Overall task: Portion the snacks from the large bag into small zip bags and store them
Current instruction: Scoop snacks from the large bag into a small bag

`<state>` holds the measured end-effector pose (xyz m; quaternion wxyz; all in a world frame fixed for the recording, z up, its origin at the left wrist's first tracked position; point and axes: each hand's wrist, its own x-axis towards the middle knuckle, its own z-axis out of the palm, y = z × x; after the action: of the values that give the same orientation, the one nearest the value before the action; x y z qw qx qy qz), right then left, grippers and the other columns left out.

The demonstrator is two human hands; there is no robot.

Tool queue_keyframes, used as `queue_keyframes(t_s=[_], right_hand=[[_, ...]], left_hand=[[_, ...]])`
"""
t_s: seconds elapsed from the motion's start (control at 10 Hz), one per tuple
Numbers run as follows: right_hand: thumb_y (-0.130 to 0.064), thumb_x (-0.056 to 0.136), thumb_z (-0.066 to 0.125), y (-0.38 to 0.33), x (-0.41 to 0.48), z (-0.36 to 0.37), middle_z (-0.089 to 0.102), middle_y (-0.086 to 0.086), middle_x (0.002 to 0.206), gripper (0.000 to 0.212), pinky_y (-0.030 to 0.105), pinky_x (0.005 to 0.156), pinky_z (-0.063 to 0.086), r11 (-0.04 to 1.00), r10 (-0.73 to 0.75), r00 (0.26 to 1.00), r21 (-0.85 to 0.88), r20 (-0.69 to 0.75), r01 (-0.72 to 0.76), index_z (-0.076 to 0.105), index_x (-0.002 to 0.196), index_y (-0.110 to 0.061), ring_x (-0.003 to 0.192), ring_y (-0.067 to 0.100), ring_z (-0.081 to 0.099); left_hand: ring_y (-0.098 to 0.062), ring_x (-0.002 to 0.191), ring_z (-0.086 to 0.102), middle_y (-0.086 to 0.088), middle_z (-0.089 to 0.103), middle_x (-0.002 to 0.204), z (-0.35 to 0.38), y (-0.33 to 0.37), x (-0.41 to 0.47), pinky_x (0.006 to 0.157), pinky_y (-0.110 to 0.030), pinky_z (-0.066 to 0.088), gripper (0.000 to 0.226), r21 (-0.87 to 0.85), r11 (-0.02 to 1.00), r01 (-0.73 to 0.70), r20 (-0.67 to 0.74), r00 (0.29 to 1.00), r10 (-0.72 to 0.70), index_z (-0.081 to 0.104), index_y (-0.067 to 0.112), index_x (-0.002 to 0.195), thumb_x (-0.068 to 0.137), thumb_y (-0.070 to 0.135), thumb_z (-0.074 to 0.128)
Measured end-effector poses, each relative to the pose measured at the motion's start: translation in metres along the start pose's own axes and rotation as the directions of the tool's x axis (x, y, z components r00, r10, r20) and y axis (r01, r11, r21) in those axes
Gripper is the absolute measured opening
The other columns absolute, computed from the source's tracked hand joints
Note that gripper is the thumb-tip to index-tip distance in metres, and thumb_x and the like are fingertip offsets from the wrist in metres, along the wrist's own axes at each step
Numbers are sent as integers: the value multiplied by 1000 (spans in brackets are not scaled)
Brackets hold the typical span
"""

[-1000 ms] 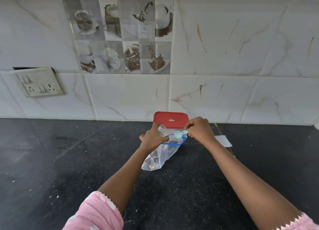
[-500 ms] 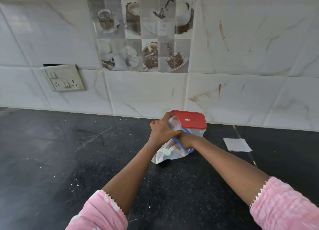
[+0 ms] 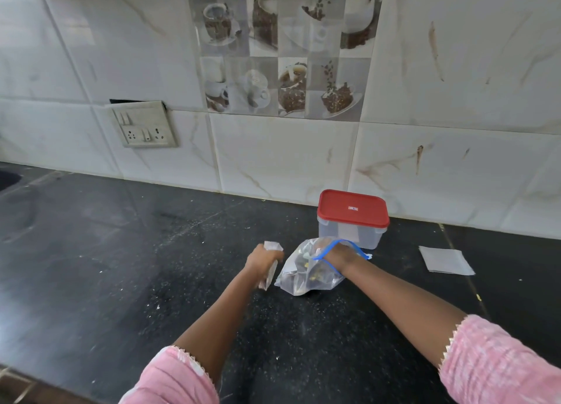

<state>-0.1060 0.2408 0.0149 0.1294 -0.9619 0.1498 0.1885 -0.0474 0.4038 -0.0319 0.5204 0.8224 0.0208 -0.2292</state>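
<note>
Head view: left hand (image 3: 262, 259) grips a small bag (image 3: 270, 276), right hand (image 3: 330, 253) inside large bag (image 3: 303, 279) (grip hidden); lid label (image 3: 353, 208) illegible.

Left arm reaches forward out of a pink sleeve (image 3: 173, 376), forearm bare; left hand (image 3: 263, 261) is fisted, fingers curled round a small clear bag (image 3: 271, 274). Right arm angles forward and inward. The right hand (image 3: 326, 252) is sunk past the wrist in the mouth of the large bag (image 3: 303, 279); its finger pose is unreadable through the plastic.
</note>
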Motion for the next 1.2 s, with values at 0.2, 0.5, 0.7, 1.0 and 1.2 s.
queue_keyframes(t_s=[0.2,0.5,0.7,1.0,1.2], right_hand=[[-19,100,36,8,9,9,44,16,143,41,36,109,34,987,16,997,161,-78,-3,42,138,-3,133,30,41],[-26,91,51,37,33,23,51,-6,74,17,29,73,47,907,126,988,415,-94,-77,61,93,-12,77,15,57],[2,91,42,39,22,22,49,4,63,29,22,46,40,774,163,986,614,36,-151,55,68,-9,43,11,42],[-3,94,45,46,14,-1,58,10,86,19,31,71,56,497,149,963,824,225,-270,63,101,-2,75,21,59],[11,92,42,53,-16,-25,56,15,94,16,31,79,54,372,73,968,894,241,-250,57,92,4,86,23,60]], left_hand=[[-30,88,56,-15,57,103,24,-12,7,66,-32,45,40,-144,954,262,229,947,-225,47,5,113,75,10,58],[-30,79,62,-20,62,99,43,-4,12,72,-42,52,35,-471,848,243,226,963,-150,35,1,117,85,-4,47],[-30,76,61,-20,59,96,48,6,15,62,-38,51,36,-507,851,140,164,984,-65,38,2,116,82,-3,49],[-38,97,64,-23,58,114,49,10,27,73,-47,56,58,-453,890,59,51,998,-40,36,4,125,74,3,63],[-36,100,62,-17,55,112,63,15,16,80,-55,55,55,-443,895,53,66,997,-27,34,6,125,80,0,64]])
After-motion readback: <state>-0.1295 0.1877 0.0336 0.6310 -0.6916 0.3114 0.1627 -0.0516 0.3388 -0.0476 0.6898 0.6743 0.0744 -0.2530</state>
